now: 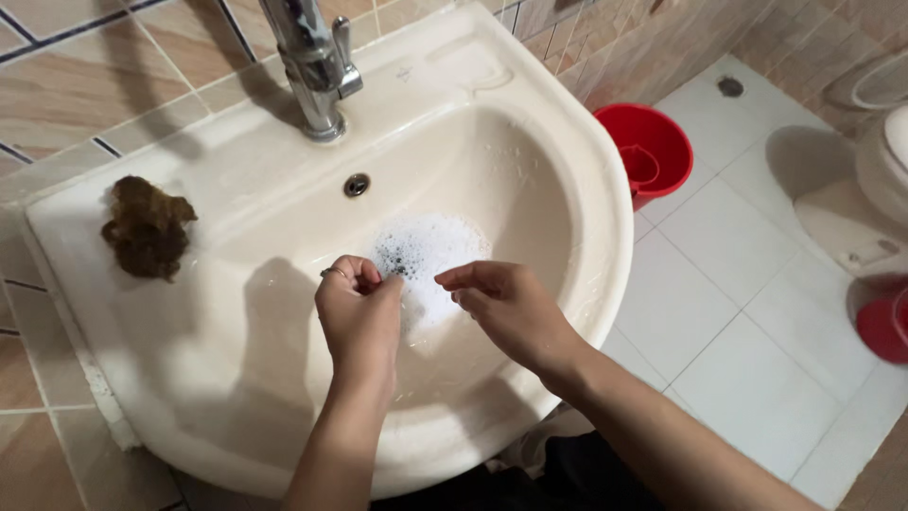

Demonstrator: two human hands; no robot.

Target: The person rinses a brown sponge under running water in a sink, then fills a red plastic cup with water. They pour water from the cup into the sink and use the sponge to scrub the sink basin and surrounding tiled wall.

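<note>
Both my hands hover over the bowl of a cream wash basin point(577, 189). My left hand point(357, 317) has a ring on one finger and its fingers are curled in, holding nothing I can see. My right hand point(506, 308) is beside it, fingers bent and slightly apart, with nothing in it. White foam point(426, 251) lies at the bottom of the bowl just beyond the fingertips. A chrome tap point(317, 66) stands at the back, no water running from it.
A brown wet scrubber point(145, 227) sits on the basin's left ledge. An overflow hole point(356, 185) is under the tap. A red bucket point(651, 151) stands on the white tiled floor to the right, a toilet point(880, 161) and another red container point(884, 326) further right.
</note>
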